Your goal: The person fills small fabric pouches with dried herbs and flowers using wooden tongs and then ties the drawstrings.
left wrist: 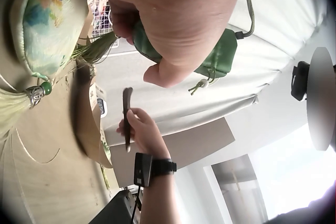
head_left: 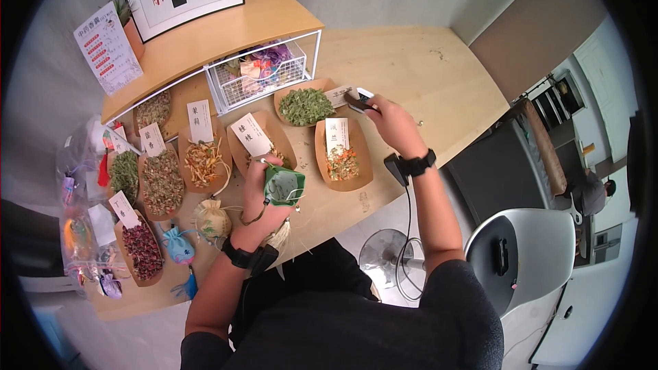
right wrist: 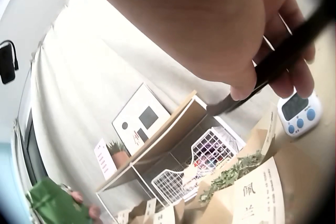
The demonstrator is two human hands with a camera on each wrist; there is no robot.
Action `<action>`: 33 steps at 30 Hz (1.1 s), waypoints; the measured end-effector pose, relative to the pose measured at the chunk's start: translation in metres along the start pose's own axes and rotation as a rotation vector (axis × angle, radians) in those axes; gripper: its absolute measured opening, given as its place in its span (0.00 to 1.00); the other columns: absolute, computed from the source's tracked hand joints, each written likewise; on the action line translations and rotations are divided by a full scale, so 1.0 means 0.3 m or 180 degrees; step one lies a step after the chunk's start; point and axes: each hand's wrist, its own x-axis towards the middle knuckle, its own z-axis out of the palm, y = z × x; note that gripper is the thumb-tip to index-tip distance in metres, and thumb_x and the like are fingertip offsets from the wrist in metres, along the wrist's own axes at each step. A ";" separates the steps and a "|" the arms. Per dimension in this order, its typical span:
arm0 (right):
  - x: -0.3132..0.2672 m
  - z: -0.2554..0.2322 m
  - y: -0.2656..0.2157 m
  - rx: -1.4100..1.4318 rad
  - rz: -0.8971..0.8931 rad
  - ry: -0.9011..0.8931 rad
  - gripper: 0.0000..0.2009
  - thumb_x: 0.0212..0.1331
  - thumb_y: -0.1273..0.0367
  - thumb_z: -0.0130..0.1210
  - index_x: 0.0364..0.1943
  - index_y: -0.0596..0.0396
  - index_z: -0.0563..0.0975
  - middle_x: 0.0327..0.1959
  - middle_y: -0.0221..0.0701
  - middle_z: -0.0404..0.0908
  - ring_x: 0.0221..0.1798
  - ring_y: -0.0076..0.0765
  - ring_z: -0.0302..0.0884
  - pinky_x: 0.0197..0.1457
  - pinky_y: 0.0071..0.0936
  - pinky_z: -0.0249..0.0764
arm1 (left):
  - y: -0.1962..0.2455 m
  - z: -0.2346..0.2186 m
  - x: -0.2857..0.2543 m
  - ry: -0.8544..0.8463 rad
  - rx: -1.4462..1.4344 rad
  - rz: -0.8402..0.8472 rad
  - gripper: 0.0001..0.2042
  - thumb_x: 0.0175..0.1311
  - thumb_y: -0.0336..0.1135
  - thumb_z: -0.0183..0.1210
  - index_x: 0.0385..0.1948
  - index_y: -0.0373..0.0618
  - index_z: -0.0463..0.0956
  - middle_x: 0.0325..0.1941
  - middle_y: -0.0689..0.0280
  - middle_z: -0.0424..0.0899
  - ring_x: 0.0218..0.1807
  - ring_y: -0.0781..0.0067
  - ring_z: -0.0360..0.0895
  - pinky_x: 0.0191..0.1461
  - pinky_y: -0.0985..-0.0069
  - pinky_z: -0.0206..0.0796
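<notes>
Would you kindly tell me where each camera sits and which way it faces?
Head: on the head, facing forward, down at the table; left hand, right hand, arms, torso show.
Left wrist: on that wrist, facing past the green pouch; left hand near, right hand and arm beyond.
Right wrist: on that wrist, facing the shelf; right hand near, left hand lower left.
Wrist views share both hands, green pouch and dark tool.

Chinese Names in Plain Sight

From where I stand, 中药香囊 heads the white sheet (head_left: 107,48) on the shelf (head_left: 274,14); its smaller lines are too blurred to read. On the surface (head_left: 404,62), cards stick up from paper trays (head_left: 363,173): 佩兰 on one card (right wrist: 265,195), 桂枝 on another (head_left: 251,135), then 茉莉 (head_left: 200,121), 藿香 (head_left: 152,138) and 丁香 (head_left: 124,210). The card by the green leaves (head_left: 340,95) is illegible to me.
</notes>
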 end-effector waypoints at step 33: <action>0.225 0.117 -0.018 -0.0431 -0.0645 -0.0179 0.08 0.58 0.62 0.66 0.33 0.51 0.87 0.34 0.34 0.86 0.39 0.47 0.84 0.42 0.41 0.80 | 0.053 -0.005 0.018 0.0010 0.0627 0.0068 0.31 0.46 0.27 0.76 0.54 0.44 0.69 0.50 0.58 0.75 0.52 0.56 0.79 0.55 0.64 0.72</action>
